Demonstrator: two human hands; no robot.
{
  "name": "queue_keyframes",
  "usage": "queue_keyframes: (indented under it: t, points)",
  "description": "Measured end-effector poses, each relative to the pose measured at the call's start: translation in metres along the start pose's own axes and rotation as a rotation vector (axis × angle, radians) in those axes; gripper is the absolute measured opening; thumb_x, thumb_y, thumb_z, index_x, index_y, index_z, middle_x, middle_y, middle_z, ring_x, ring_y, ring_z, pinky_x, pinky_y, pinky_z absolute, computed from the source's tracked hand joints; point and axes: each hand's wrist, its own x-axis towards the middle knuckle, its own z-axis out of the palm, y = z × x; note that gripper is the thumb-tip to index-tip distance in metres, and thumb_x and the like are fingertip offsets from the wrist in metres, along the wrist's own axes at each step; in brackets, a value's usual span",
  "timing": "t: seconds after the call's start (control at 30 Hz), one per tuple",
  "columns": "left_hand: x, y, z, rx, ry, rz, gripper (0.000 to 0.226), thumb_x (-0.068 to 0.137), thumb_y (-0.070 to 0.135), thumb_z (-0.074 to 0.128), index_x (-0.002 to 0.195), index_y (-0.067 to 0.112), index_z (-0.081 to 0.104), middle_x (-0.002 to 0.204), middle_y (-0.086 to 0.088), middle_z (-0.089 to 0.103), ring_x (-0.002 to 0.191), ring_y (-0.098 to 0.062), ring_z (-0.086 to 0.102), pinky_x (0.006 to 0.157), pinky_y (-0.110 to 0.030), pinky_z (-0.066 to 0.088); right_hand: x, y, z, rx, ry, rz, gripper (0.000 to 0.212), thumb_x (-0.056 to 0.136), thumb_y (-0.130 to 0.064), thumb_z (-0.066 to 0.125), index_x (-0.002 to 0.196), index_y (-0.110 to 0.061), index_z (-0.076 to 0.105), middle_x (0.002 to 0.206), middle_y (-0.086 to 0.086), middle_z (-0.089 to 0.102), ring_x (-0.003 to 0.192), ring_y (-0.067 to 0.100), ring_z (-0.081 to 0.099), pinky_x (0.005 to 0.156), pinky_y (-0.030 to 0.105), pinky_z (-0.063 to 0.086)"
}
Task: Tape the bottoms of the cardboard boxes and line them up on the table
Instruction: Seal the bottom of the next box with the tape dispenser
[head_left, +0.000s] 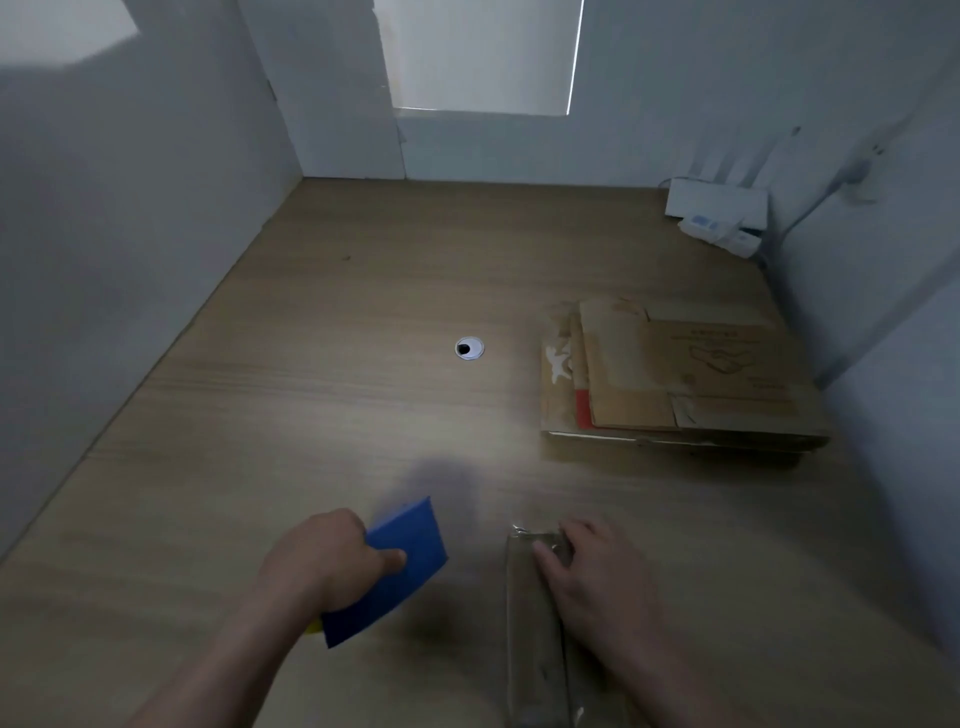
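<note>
A stack of flattened cardboard boxes (675, 379) lies on the wooden table (311, 405) at the right, one with a red patch showing. Near the front edge my left hand (322, 561) grips a flat blue tool (410, 540) with my thumb on its face; a bit of yellow shows under its lower end. My right hand (597, 577) holds a clear tape strip (535, 649) at its far end, fingers curled over it. The clear strip runs from my fingers back toward me. Both hands are well in front of the cardboard stack and apart from it.
A round cable hole (469, 348) sits in the middle of the table. A white router (717, 202) and a power strip (719, 231) with cables stand in the back right corner. White walls close the table on the left, back and right.
</note>
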Motion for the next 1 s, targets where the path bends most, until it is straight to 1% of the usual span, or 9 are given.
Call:
queue_keyframes:
  t: [0.13,0.23,0.3,0.37,0.43,0.63,0.73,0.87,1.0]
  points:
    - [-0.001,-0.020,0.001,-0.073,-0.044,-0.029,0.045,0.082,0.067,0.062,0.090,0.023,0.063,0.085,0.003,0.068,0.078,-0.013,0.066,0.078,-0.033,0.058,0.006,-0.001,-0.007,-0.124,0.041,-0.003,0.081,0.081,-0.077,0.041,0.145,-0.029,0.043,0.161,0.003,0.029,0.152,0.031,0.016,0.112,0.055,0.026]
    - [-0.004,-0.028,0.004,-0.076,-0.040,-0.039,0.042,0.084,0.065,0.062,0.091,0.023,0.061,0.084,0.003,0.068,0.076,-0.011,0.066,0.074,-0.029,0.057,0.012,-0.007,-0.001,-0.117,0.140,-0.388,0.068,0.078,-0.048,0.059,0.141,-0.023,0.050,0.151,0.006,0.048,0.141,0.028,0.042,0.106,0.052,0.042]
    - [-0.005,-0.030,0.006,-0.080,-0.036,-0.040,0.042,0.084,0.064,0.062,0.091,0.023,0.062,0.084,0.003,0.068,0.075,-0.011,0.066,0.073,-0.029,0.058,0.013,-0.013,0.004,-0.098,0.062,-0.510,0.051,0.087,-0.042,0.050,0.134,-0.023,0.058,0.135,0.002,0.062,0.123,0.024,0.060,0.098,0.040,0.049]
    - [-0.003,-0.033,0.007,-0.080,-0.035,-0.040,0.044,0.082,0.065,0.063,0.092,0.023,0.063,0.084,0.003,0.068,0.076,-0.011,0.066,0.074,-0.030,0.058,0.012,-0.013,0.006,-0.085,0.029,-0.476,0.049,0.095,-0.050,0.037,0.127,-0.025,0.063,0.122,-0.002,0.069,0.108,0.022,0.066,0.090,0.033,0.052]
    - [-0.003,-0.036,0.006,-0.090,-0.033,-0.038,0.044,0.081,0.066,0.063,0.092,0.023,0.063,0.084,0.003,0.068,0.076,-0.012,0.066,0.072,-0.030,0.058,0.013,-0.016,0.003,-0.104,-0.030,-0.422,0.051,0.097,-0.056,0.031,0.127,-0.027,0.060,0.122,-0.003,0.067,0.110,0.022,0.062,0.091,0.034,0.047]
    - [-0.005,-0.040,-0.003,-0.116,-0.013,-0.015,0.045,0.079,0.067,0.064,0.086,0.023,0.065,0.080,0.002,0.068,0.073,-0.013,0.066,0.071,-0.032,0.057,0.017,-0.034,-0.008,-0.137,-0.165,-0.216,0.043,0.092,-0.070,0.035,0.094,-0.029,0.047,0.110,0.002,0.066,0.102,0.025,0.060,0.082,0.036,0.042]
    - [-0.007,-0.043,-0.011,-0.121,0.030,0.002,0.046,0.081,0.066,0.064,0.082,0.021,0.065,0.074,0.001,0.066,0.068,-0.013,0.064,0.060,-0.029,0.048,0.013,-0.035,-0.004,-0.138,-0.164,-0.098,0.057,0.090,-0.075,0.032,0.113,-0.028,0.055,0.122,0.003,0.064,0.111,0.026,0.060,0.090,0.037,0.045]
    - [-0.009,-0.050,-0.018,-0.155,0.054,0.024,0.045,0.081,0.065,0.065,0.080,0.019,0.065,0.070,0.001,0.064,0.062,-0.014,0.060,0.057,-0.027,0.043,0.004,-0.031,0.001,-0.044,-0.117,0.004,0.069,0.086,-0.079,0.032,0.136,-0.033,0.042,0.135,0.003,0.058,0.120,0.026,0.056,0.099,0.042,0.045]
    - [-0.008,-0.053,-0.023,-0.162,0.054,0.059,0.045,0.083,0.063,0.064,0.079,0.018,0.065,0.066,0.001,0.061,0.059,-0.013,0.057,0.055,-0.026,0.040,0.007,-0.027,-0.001,-0.059,0.004,-0.133,0.079,0.084,-0.072,0.044,0.152,-0.036,0.026,0.153,-0.004,0.038,0.138,0.021,0.039,0.109,0.042,0.038]
